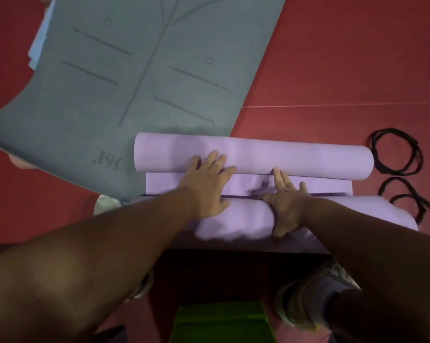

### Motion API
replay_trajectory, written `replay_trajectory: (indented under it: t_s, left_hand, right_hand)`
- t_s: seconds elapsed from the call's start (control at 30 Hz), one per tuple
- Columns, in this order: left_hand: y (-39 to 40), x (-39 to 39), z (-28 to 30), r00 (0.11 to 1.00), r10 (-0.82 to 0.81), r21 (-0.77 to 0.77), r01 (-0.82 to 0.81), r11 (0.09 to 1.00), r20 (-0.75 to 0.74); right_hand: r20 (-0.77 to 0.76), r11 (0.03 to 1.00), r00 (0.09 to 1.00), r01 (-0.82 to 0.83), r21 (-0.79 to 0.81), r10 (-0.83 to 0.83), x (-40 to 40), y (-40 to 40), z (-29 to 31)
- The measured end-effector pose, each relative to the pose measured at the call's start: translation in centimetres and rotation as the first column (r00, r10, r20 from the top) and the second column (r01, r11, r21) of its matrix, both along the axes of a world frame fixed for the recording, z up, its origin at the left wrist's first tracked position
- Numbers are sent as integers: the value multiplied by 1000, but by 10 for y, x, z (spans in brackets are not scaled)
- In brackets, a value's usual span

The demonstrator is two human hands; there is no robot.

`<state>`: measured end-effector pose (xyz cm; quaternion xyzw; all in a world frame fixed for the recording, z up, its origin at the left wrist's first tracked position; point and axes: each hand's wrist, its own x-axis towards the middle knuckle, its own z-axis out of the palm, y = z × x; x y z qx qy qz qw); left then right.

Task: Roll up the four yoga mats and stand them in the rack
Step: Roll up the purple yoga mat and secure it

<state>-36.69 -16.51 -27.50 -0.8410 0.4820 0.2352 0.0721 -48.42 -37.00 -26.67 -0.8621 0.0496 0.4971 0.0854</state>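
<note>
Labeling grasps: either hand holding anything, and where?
Neither grips. Left hand lies flat on the far purple roll; right hand presses the near purple roll, mid-length.

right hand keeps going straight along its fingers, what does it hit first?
The far purple roll: the right hand's fingertips already seem to reach its near edge, over the flat purple strip. Depth is unclear.

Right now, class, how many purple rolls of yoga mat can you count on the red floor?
2. The far purple roll lies under the left hand; the near purple roll lies under the right hand. Others may be hidden under the flat grey mat.
</note>
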Motion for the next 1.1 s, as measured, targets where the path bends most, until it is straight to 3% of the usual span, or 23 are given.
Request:
replay_trajectory:
  t_s: [0.07, 0.13, 0.23, 0.33, 0.47, 0.6, 0.73, 0.93, 1.0, 1.1]
  left_hand:
    - [-1, 0, 4, 997, -53, -73, 57, 996, 60]
    - [4, -16, 0, 997, -72, -167, 69, 984, -9]
    - [11, -41, -8, 980, -24, -23, 20, 1000, -197]
    - [16, -52, -21, 984, -30, 111, 50, 993, -176]
    - [4, -48, -30, 993, 26, 81, -17, 997, -113]
    - [-6, -29, -29, 971, 78, 63, -65, 996, -224]
    - [-20, -8, -19, 915, 143, 156, -89, 984, -377]
    - [-16, -5, -15, 834, 136, 178, -46, 983, -535]
    - [-11, -17, -15, 879, 128, 173, -53, 984, -460]
    - [-5, -40, -17, 971, 117, 133, -90, 987, -211]
  right_hand:
    - [-6, 1000, 1000, 2, 10, -2, 2, -2, 0]
    - [-18, 1000, 1000, 13, -6, -13, 4, -2, -2]
    - [-30, 999, 1000, 8, -40, -9, 8, -4, -5]
    - [-59, 999, 998, 9, -50, -12, 14, -6, -6]
    - [-3, 999, 1000, 9, -51, -10, 9, -1, -9]
    - [164, 1000, 986, -19, 22, 15, -2, -2, -9]
    - [184, 996, 979, -77, -37, 83, -8, 0, -16]
    - [60, 992, 997, -51, 116, 44, 9, -5, -12]
    - [26, 992, 999, -48, 120, 46, 14, -6, -13]
    - [-27, 996, 1000, 4, 87, -2, 24, -7, -14]
